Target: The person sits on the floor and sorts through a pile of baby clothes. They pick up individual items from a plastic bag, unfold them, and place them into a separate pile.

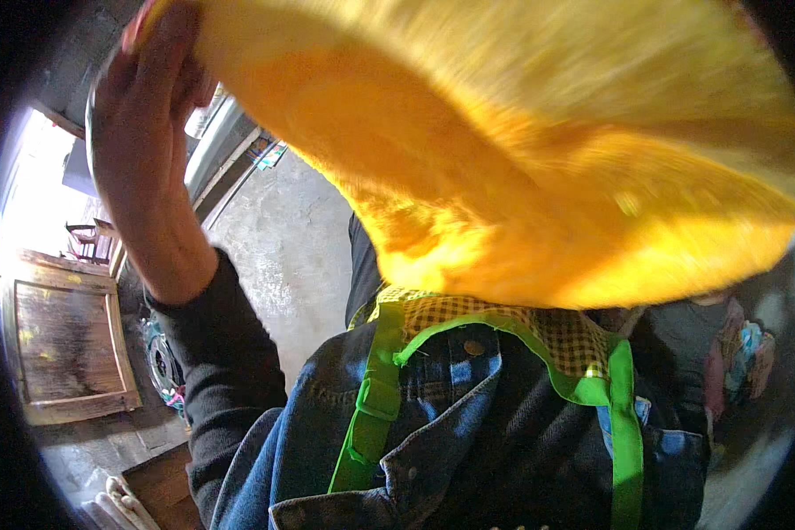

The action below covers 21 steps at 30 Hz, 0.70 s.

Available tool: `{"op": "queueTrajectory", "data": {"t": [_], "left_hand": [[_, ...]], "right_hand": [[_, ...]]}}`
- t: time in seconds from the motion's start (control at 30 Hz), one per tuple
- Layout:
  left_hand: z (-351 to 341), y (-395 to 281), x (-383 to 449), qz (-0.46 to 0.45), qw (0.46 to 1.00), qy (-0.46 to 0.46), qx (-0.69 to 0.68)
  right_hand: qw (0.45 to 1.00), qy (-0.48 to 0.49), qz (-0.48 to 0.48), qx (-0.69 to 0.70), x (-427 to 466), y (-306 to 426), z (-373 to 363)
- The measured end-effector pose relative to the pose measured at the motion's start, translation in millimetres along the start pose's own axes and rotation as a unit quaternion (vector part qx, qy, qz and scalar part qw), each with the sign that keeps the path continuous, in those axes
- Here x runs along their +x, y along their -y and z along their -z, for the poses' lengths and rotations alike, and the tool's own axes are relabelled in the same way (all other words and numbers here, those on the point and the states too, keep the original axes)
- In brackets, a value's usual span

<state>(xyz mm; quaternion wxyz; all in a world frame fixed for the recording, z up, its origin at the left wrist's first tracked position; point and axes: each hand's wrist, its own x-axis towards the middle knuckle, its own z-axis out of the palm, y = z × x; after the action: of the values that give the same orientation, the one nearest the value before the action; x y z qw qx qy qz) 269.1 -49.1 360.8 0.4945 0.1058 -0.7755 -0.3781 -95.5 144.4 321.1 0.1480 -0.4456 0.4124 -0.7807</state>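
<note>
My left hand (152, 99) is raised at the upper left, its fingers closed on the edge of a yellow-orange cloth (437, 165). Blurred by motion, the cloth spreads across the top and right of the view, with light shining through its lower part. Beneath it show a checked apron bib (503, 318) with green trim and a green strap (374, 397), worn over a denim jacket (331, 397). My right hand is not in view; the cloth covers much of the area where it could be.
A wood-framed panel (69, 344) stands at the left, below a bright opening. Beside it is a round object (162, 361), perhaps a fan. Grey concrete floor (278, 265) shows below the cloth. Coloured fabrics (742, 364) and a dark garment are at the right; whether someone wears it is unclear.
</note>
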Motion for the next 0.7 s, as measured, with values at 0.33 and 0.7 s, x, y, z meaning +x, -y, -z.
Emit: {"op": "queueTrajectory", "data": {"t": [0.33,0.7], "left_hand": [[-155.8,128.5,71.8,0.088,0.968,0.196,0.132],[-116.6,125.0,-79.6,0.446,0.877,0.114,-0.141]], "right_hand": [[0.927,0.214,-0.203,-0.232,-71.5,-141.0,38.9],[0.900,0.283,-0.279,-0.178,-99.8,-189.8,22.9]]}}
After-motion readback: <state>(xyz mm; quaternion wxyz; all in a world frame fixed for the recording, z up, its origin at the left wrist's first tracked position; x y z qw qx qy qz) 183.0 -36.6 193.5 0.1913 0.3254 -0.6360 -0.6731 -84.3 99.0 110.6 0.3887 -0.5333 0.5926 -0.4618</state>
